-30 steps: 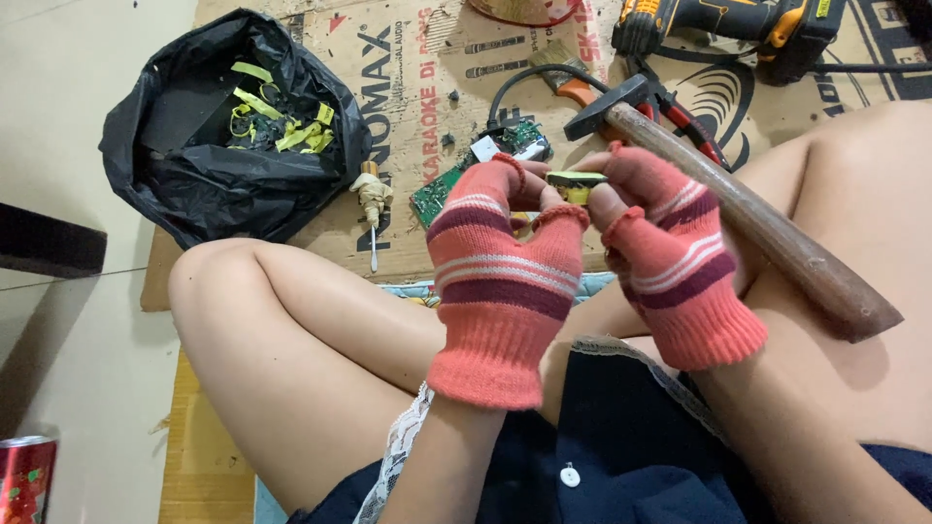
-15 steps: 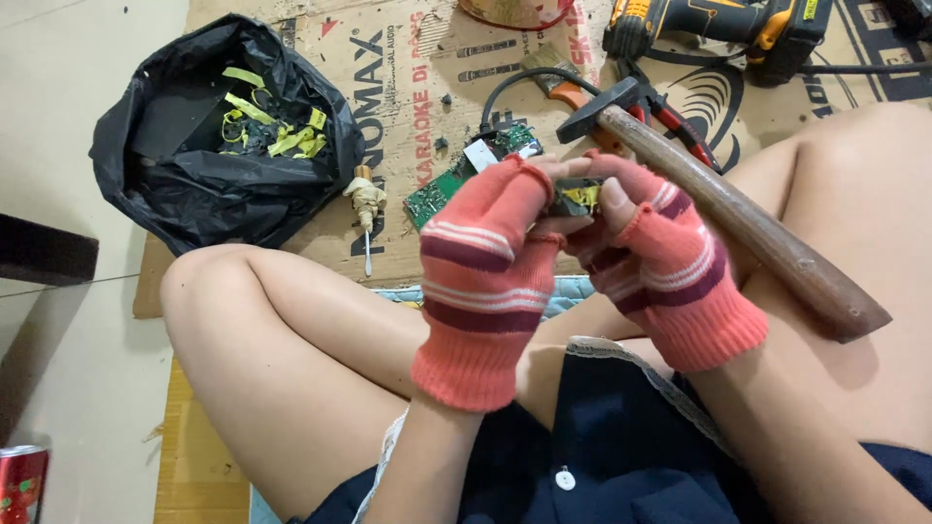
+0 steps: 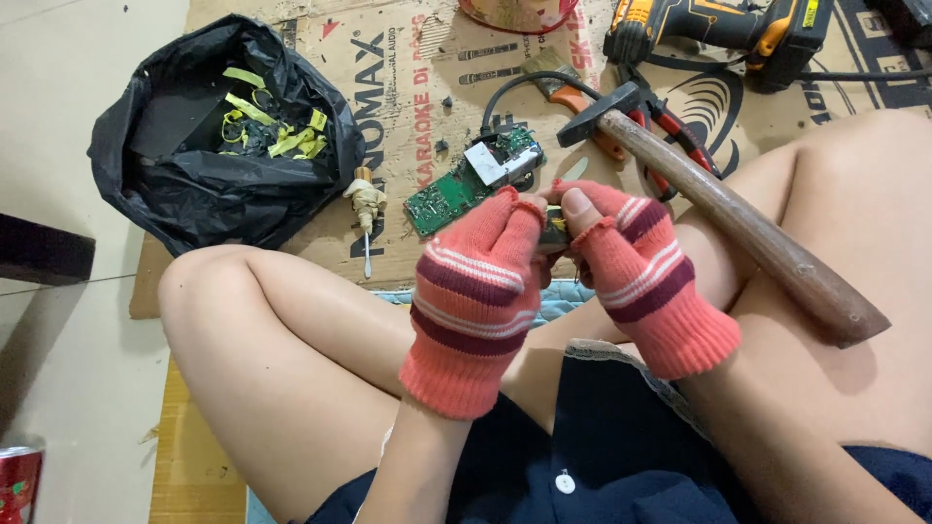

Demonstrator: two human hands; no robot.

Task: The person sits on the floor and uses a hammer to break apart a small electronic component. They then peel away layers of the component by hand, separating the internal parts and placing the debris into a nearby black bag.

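Head camera view, looking down at a person seated cross-legged on the floor. Both hands wear coral fingerless gloves with maroon and white stripes and meet above the lap, pinching a small dark part (image 3: 553,229) between them; it is mostly hidden, and only a dark edge with a yellowish speck shows. The left hand (image 3: 481,291) has its fingers (image 3: 515,218) curled together over the part from the near side. The right hand (image 3: 636,277) clamps it from the other side, its bare thumb tip pressed against the part.

Just beyond the hands, a green circuit board (image 3: 473,178) with a white block on it lies on flattened cardboard (image 3: 408,87), a black cable running from it. A wooden-handled hammer (image 3: 728,209) rests across the right leg, its head beside the board. Red-handled pliers (image 3: 670,121) lie under the hammer's head. To the left of the board sits a small screwdriver (image 3: 366,209), and farther left an open black plastic bag (image 3: 218,136) holding yellow scraps. A yellow and black cordless drill (image 3: 718,29) lies at the top edge. A red can (image 3: 19,482) stands at the bottom left corner.
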